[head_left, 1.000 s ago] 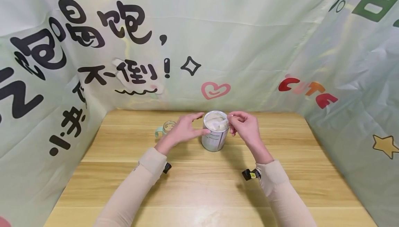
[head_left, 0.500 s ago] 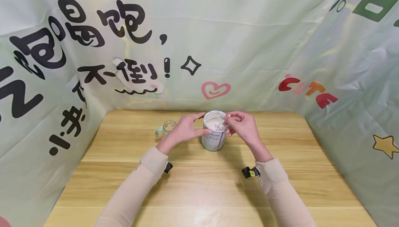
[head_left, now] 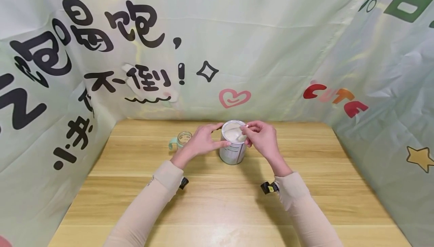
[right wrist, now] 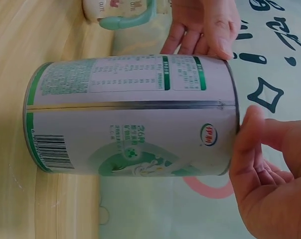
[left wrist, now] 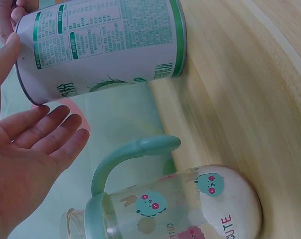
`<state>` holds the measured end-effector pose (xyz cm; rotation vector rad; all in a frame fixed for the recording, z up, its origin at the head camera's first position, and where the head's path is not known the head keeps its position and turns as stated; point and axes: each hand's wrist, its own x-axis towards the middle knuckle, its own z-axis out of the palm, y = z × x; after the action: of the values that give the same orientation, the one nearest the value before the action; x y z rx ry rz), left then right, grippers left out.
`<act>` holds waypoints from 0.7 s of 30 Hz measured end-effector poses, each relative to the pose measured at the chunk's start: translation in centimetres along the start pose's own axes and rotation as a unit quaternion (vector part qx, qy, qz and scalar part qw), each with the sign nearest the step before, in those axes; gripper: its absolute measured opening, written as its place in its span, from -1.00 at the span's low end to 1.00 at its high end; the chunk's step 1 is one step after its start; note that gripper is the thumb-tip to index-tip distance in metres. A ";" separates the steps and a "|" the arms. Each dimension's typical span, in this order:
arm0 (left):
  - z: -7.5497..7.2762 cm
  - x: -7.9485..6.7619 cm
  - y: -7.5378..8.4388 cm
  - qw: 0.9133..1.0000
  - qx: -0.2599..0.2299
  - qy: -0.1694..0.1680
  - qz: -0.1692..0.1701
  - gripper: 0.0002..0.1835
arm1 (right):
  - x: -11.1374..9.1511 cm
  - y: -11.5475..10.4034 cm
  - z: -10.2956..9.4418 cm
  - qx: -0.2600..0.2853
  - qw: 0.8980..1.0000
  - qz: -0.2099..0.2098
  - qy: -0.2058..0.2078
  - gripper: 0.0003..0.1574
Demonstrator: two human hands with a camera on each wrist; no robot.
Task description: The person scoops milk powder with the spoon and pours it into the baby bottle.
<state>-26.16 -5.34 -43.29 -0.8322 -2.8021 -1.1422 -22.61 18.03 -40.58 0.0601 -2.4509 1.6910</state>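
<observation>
A tall milk powder can (head_left: 232,152), white with green print, stands without a lid and holds pale powder (head_left: 233,133). My left hand (head_left: 203,140) holds the can near its top rim, thumb on the front and fingers on the far left side. In the left wrist view, the fingertips (left wrist: 70,133) are fairly straight at the rim. Between thumb and fingers, my right hand (head_left: 263,137) pinches a small pale scoop (head_left: 242,138) over the powder at the can's right side. The right wrist view hides the scoop behind the fingers.
A clear baby bottle (head_left: 184,138) with a mint-green handle (left wrist: 135,149) stands left of the can, beside my left forearm. The wooden table (head_left: 217,209) meets printed cloth walls (head_left: 278,69) at its back and sides.
My right hand has moved slightly left, bringing the scoop further over the can's opening. The left hand and the can have barely moved.
</observation>
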 end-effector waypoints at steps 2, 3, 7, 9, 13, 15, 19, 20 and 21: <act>0.0 0.0 0.0 1.000 0.000 0.000 -0.003 -0.04 | 0.0 0.1 0.3 -0.015 1.000 -0.011 0.009 -0.71; 0.0 0.0 0.1 1.000 0.001 0.000 -0.004 -0.04 | 0.1 0.2 0.4 -0.024 0.999 -0.016 0.014 -0.72; 0.0 0.0 0.0 1.000 0.003 0.000 0.000 -0.04 | 0.1 0.5 0.9 -0.077 0.995 -0.053 0.035 -0.74; 0.0 0.0 0.0 1.000 0.003 0.001 0.002 -0.05 | 0.1 0.6 1.1 -0.100 0.992 -0.070 0.043 -0.75; 0.1 0.1 -0.1 1.000 0.002 0.003 0.005 -0.05 | 0.1 0.5 1.3 -0.126 0.987 -0.091 0.035 -0.75; 0.1 0.1 -0.1 1.000 0.001 0.003 0.007 -0.05 | 0.1 0.4 1.3 -0.138 0.986 -0.095 0.022 -0.74; 0.1 0.1 -0.1 1.000 -0.001 0.000 0.008 -0.05 | 0.0 0.1 1.2 -0.157 0.983 -0.098 -0.003 -0.74; 0.1 0.1 -0.1 1.000 -0.001 0.000 0.008 -0.05 | 0.0 0.0 1.2 -0.162 0.982 -0.101 -0.009 -0.75; 0.1 0.1 -0.2 1.000 -0.001 0.000 0.007 -0.05 | 0.0 0.0 1.2 -0.166 0.981 -0.103 -0.015 -0.75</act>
<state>-26.30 -5.32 -43.44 -0.8507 -2.7907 -1.1444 -22.77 16.88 -40.95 0.2891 -2.6090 1.1907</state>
